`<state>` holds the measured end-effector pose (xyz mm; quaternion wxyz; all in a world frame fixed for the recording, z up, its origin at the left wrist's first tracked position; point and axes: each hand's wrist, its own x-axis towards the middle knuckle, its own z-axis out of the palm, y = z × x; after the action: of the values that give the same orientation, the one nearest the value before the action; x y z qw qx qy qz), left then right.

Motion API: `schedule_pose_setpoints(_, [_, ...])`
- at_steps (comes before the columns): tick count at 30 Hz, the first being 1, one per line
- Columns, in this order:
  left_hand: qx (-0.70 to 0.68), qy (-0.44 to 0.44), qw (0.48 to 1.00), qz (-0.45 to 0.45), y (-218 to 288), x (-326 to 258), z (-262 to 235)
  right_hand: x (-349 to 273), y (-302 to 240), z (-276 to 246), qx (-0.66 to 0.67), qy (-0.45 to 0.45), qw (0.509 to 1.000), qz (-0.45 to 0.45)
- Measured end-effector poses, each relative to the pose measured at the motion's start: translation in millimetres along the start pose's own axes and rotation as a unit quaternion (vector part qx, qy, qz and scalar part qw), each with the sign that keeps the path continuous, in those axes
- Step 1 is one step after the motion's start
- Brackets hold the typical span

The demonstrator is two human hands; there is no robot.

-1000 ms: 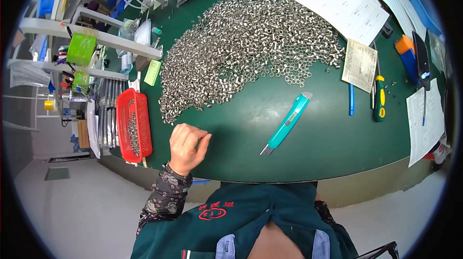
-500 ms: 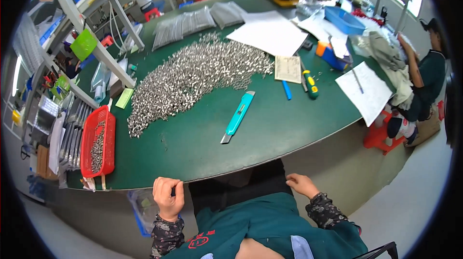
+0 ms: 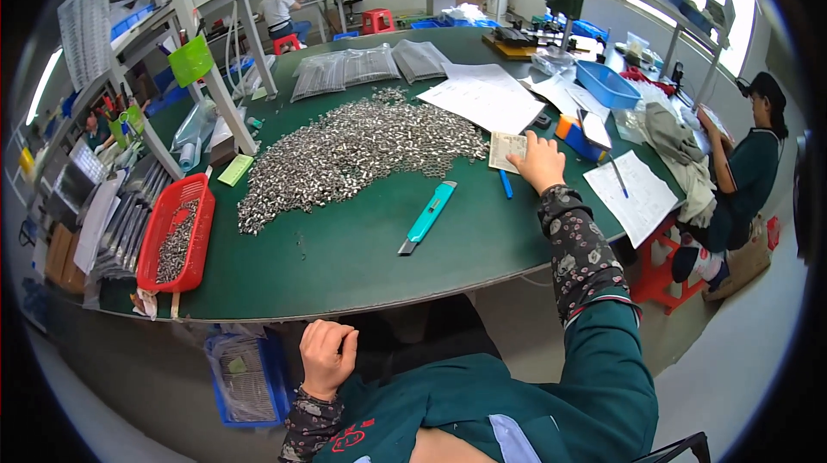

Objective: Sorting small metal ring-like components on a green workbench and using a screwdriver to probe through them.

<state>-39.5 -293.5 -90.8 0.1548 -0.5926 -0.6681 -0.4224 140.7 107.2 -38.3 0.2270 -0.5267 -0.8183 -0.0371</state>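
Observation:
My right hand (image 3: 543, 164) reaches over the table at the right edge of a small pale printed pad (image 3: 505, 153). Its fingers curl downward; whatever lies under them is hidden. The screwdriver with the yellow and green handle, seen there earlier, is now out of sight at that spot. My left hand (image 3: 328, 356) is closed in front of the table edge, with nothing visible in it. A teal utility knife (image 3: 430, 215), its blade end toward me, lies on the green table (image 3: 362, 269). Left of it spreads a large heap of small shiny metal parts (image 3: 345, 149).
A red basket (image 3: 204, 243) with more metal parts stands at the left. A blue pen (image 3: 506, 184) lies near the pad. Papers (image 3: 633, 196), a blue tray (image 3: 608, 84) and bagged rods (image 3: 345, 71) surround the heap. Another person (image 3: 754, 157) sits at the right.
My right hand has moved from the front edge up and forward to the pad and the screwdriver's place. My left hand stays low and closed. The view has tilted up somewhat.

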Motion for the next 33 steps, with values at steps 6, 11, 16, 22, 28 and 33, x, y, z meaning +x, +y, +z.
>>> schedule_pose_setpoints(6, [-0.019, -0.015, 1.0, 0.017, 7.8, 25.8, 20.0, 22.9, -7.4, 34.7, -0.1, -0.061, 0.988, 0.101])
schedule_pose_setpoints(11, [-0.01, -0.102, 0.995, 0.003, 8.7, 61.4, 57.0, 25.3, -10.8, 46.1, -0.073, -0.056, 0.99, 0.107])
schedule_pose_setpoints(16, [0.046, -0.159, 0.986, -0.034, 8.7, 94.8, 91.8, 40.8, 11.4, 57.3, 0.099, 0.118, 0.982, 0.106])
schedule_pose_setpoints(22, [0.093, -0.205, 0.971, -0.079, 3.4, 117.8, 117.6, 44.2, 1.2, -2.1, 0.345, 0.055, 0.937, -0.028])
schedule_pose_setpoints(28, [0.077, -0.222, 0.968, -0.086, 15.6, 114.3, 120.2, -13.9, -56.2, -47.5, 0.178, -0.02, 0.963, -0.202])
schedule_pose_setpoints(33, [0.038, -0.179, 0.979, -0.095, 23.7, 88.6, 82.3, -29.2, -74.1, -35.8, 0.05, 0.0, 0.94, -0.338])
